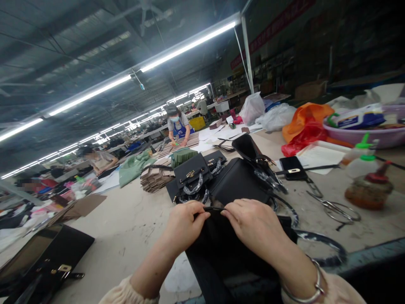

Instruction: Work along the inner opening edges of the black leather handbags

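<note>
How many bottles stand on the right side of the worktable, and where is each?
3: a red-topped bottle nearest the camera, a green-capped bottle just behind it, a green-nozzled bottle behind that. Others may be hidden.

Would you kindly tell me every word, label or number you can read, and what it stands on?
No text is legible.
Red banner at the back: characters too blurred to read.
Blue-and-white packet in the purple basin: any printing too blurred to read.
Co-worker's blue apron: pale marking, too small to read.
Black piece pinched by the left hand and right hand: no lettering shows.
</note>
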Demonstrator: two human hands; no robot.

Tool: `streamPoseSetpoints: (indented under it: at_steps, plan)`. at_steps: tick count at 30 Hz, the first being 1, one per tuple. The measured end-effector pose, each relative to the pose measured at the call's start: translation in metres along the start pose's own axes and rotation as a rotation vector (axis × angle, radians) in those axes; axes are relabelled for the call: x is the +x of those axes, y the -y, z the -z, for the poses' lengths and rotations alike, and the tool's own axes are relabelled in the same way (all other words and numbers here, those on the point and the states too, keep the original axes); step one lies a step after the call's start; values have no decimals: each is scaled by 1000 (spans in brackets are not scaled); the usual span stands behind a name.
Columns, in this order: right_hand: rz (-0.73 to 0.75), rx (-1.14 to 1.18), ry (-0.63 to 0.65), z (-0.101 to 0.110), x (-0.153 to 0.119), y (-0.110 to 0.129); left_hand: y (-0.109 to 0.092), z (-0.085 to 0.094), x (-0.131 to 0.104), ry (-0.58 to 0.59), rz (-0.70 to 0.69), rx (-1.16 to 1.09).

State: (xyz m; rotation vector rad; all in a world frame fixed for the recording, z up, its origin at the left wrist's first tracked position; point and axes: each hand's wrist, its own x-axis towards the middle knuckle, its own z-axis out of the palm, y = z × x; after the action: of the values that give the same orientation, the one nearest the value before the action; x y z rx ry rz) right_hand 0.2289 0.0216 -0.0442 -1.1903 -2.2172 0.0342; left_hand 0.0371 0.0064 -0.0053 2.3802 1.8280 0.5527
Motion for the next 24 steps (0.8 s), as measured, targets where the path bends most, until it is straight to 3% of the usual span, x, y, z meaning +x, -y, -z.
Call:
streamPoseSetpoints:
  at_steps: [13, 24]
  plan:
    - [36, 14, -51, 3, -2, 6, -3, -9, -2, -110, 73, 54]
    - [0, 0, -29, 2, -2, 9, -8, -10, -4, -122, 95, 71]
